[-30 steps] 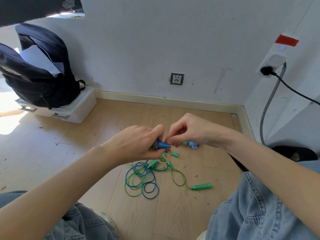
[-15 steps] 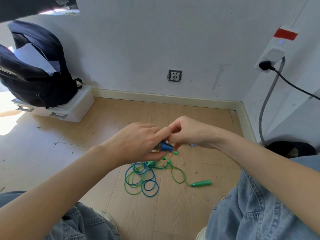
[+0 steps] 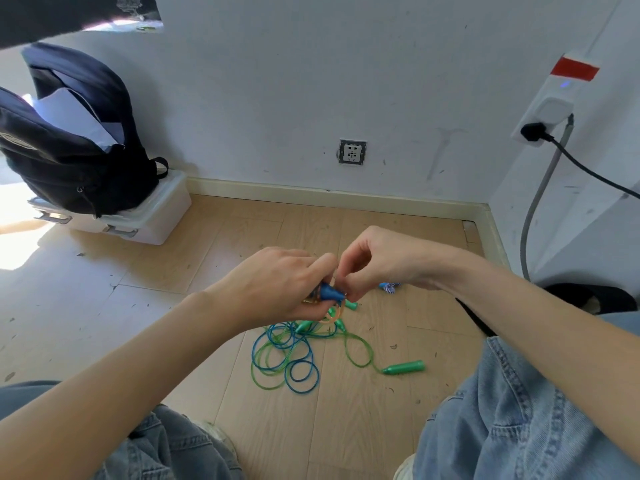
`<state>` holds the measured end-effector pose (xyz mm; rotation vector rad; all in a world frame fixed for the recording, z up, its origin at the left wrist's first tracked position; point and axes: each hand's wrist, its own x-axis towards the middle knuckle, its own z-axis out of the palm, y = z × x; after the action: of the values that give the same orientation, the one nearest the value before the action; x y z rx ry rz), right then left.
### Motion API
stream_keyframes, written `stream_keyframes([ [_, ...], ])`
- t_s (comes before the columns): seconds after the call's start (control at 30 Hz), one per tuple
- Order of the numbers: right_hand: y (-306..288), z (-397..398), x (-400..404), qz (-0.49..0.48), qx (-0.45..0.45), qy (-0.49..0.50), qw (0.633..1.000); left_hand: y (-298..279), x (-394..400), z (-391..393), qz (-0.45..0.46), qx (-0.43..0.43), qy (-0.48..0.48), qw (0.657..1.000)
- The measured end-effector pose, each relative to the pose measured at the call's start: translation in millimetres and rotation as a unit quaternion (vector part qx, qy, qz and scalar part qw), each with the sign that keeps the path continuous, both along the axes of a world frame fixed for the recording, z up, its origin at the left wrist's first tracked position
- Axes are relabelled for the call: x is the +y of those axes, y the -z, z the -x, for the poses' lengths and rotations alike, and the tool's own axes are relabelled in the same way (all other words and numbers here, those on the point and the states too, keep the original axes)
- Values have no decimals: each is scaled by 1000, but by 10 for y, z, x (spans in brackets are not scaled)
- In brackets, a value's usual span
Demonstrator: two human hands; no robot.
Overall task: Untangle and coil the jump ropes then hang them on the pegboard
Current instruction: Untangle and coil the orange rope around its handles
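Your two hands meet in the middle, above the floor [image 3: 207, 271]. Your left hand [image 3: 277, 285] is just left of your right hand [image 3: 384, 261], and they touch. Under them, on the floor, lies the pile of ropes [image 3: 287, 355]. One handle [image 3: 403, 368] lies to the right of the pile. Far left, a bag [image 3: 69, 150] sits on a box [image 3: 152, 220] by the wall [image 3: 311, 81]. A socket [image 3: 352, 152] is on the wall behind your hands. Your knees are at the bottom, one on each side.

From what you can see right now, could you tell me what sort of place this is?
Probably a corner of a plain indoor room, perhaps a home or dorm. A wooden floor meets a white wall with a wall socket, and a dark backpack sits on a white storage box. No pegboard is in view.
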<state>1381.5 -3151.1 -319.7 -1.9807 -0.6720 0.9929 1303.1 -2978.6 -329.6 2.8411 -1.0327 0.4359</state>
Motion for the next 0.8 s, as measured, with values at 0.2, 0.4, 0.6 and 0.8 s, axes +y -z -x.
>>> stream_keyframes([
  [0.2,36,-90,47,-83,60,249,963,64,-27,-50,33,65,-60,996],
  [0.4,-5,-95,36,-81,192,189,960,142,-17,-112,127,225,-167,952],
  [0.6,-25,-95,41,-140,127,129,973,59,-26,-102,355,361,-161,847],
  [0.8,32,-71,104,-249,-60,271,928,79,-54,-210,490,373,-180,767],
])
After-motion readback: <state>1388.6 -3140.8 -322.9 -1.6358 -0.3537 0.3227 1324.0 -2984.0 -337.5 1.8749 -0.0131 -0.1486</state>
